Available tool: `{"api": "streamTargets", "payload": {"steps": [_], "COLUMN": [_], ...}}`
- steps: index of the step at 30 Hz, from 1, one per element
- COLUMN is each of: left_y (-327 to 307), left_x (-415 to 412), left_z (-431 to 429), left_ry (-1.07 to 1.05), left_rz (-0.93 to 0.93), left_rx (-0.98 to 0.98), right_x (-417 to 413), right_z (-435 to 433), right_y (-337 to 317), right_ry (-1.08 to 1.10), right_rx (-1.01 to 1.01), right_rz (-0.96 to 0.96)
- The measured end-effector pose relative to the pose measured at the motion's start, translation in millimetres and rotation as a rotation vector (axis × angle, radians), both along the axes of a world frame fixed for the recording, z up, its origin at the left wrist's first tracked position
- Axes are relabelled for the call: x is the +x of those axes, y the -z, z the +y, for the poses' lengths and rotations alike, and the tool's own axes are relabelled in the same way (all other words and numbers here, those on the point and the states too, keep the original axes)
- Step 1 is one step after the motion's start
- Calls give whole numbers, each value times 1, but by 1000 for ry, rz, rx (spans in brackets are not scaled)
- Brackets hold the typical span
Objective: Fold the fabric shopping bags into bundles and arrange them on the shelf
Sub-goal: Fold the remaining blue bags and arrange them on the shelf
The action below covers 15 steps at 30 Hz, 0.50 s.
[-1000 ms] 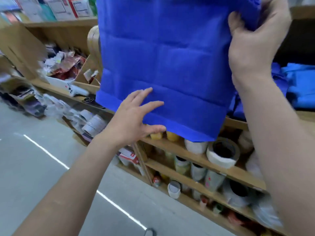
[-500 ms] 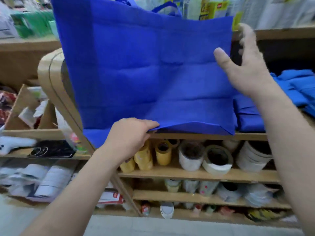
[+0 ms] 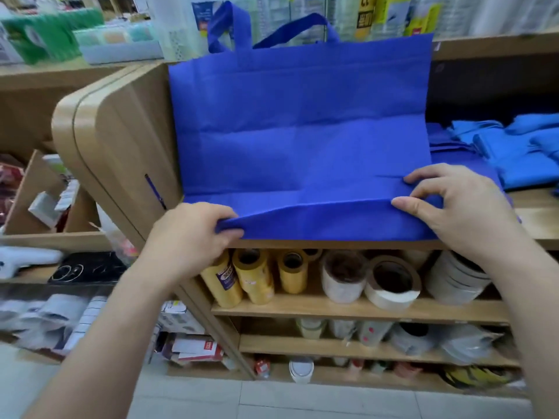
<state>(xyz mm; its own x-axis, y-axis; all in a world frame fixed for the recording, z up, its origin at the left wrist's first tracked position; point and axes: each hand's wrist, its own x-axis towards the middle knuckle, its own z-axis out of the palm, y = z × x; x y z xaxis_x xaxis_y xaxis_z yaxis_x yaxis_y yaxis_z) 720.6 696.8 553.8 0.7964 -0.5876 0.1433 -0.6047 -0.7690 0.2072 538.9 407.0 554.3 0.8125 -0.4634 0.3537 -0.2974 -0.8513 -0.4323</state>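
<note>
Both hands are grasping the one blue bag [image 3: 302,131] at the front edge of the shelf [image 3: 348,244], the left hand [image 3: 193,234] pinching its near left corner and the right hand [image 3: 453,207] pinching the fold at its right. The bag is lying bottom-down on the shelf and rising toward the back, seeming light, soft and easily creased, so corners and fold lines are looking like the best holds. Its two handles [image 3: 302,24] are sticking up at the shelf's back, and folded blue bags [image 3: 514,158], too overlapped to count, are lying on the shelf's right side.
</note>
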Motion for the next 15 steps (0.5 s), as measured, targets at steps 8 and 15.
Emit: {"api": "streamTargets", "payload": {"steps": [8, 15], "left_y": [19, 37], "left_x": [16, 29], "left_z": [-3, 6], "left_ry": [-137, 382], "left_rz": [-131, -99], "left_rx": [-235, 48], "right_x": [10, 14], "right_z": [-1, 1], "right_y": [12, 13], "right_ry": [87, -3], "right_rx": [-134, -367], "right_rz": [-63, -126]}}
